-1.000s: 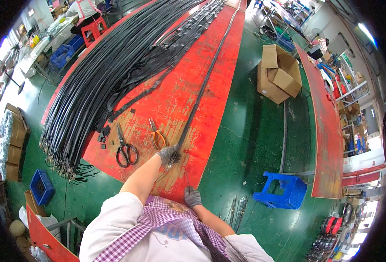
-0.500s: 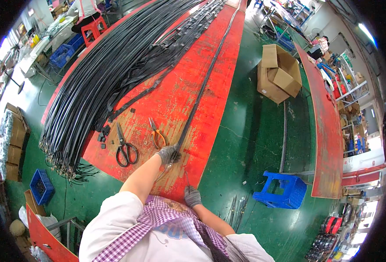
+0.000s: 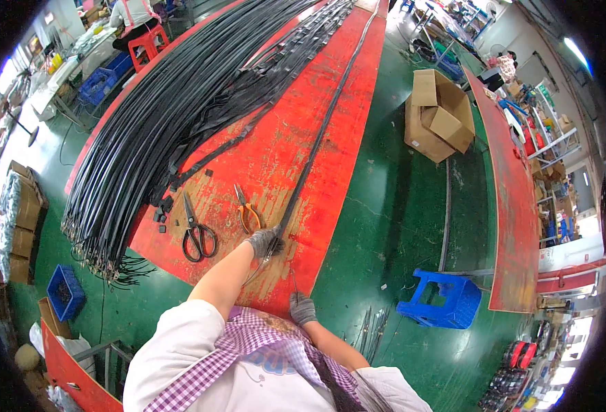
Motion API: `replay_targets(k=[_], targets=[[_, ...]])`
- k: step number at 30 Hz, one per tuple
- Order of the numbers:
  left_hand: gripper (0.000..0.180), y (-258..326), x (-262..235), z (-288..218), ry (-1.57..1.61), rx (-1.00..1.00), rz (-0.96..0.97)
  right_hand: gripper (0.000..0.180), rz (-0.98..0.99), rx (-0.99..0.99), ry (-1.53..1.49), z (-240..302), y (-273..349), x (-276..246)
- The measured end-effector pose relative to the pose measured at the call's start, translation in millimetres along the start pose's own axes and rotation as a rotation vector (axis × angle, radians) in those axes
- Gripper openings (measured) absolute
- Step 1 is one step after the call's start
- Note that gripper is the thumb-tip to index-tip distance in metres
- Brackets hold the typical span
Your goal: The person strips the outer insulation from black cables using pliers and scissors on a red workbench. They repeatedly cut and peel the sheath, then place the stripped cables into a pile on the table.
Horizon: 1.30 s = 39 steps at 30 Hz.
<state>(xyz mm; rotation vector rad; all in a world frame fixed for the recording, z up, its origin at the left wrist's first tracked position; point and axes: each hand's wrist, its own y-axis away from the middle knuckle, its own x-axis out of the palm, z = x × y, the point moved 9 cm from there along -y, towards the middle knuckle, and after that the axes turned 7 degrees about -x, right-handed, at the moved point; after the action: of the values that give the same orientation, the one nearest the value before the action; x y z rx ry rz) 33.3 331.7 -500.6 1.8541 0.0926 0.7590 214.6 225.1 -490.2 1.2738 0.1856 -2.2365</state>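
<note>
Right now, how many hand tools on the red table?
2: black-handled scissors left of the gloved left hand, and orange-handled pliers just beyond that hand. More could be hidden under the black cable pile.

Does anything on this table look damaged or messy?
Yes: the red table looks worn, its surface patched with tan around the scissors, pliers and left hand. Small black scraps also lie scattered beside the cables.

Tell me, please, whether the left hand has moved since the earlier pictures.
No, not visibly: the left hand stays in the same spot over the red table, just below the orange-handled pliers in the picture.
</note>
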Motion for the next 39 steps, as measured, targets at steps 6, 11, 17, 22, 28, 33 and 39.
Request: replay_targets(k=[6, 11, 17, 22, 28, 33, 39], targets=[[0.043, 0.9, 0.0, 0.1, -0.014, -0.005, 0.002, 0.028, 0.074, -0.113, 0.131, -2.6, 0.8, 17.4], [0.045, 3.8, -1.7, -1.4, -0.063, 0.010, -0.031, 0.028, 0.101, -0.305, 0.312, 24.2, 3.3, 2.5], [0.046, -2.2, -2.9, 0.9, -0.049, -0.007, 0.004, 0.028, 0.185, -0.139, 0.206, 14.5, -0.4, 5.0], [0.044, -6.2, -5.7, 1.4, -0.039, -0.002, 0.006, 0.033, 0.091, -0.111, 0.132, 6.2, -0.3, 8.1], [0.043, -4.7, -4.5, -0.7, -0.028, 0.027, 0.007, 0.032, 0.038, 0.018, 0.033, -6.9, 1.0, 8.9], [0.044, -1.9, -2.0, -0.6, -0.045, 0.018, 0.032, 0.028, 0.018, -0.157, 0.151, 8.5, 0.3, 6.1], [0.040, 2.2, 0.7, -0.2, -0.029, 0.002, 0.037, 0.023, -0.022, 0.033, 0.016, -0.9, 0.9, -2.3]])
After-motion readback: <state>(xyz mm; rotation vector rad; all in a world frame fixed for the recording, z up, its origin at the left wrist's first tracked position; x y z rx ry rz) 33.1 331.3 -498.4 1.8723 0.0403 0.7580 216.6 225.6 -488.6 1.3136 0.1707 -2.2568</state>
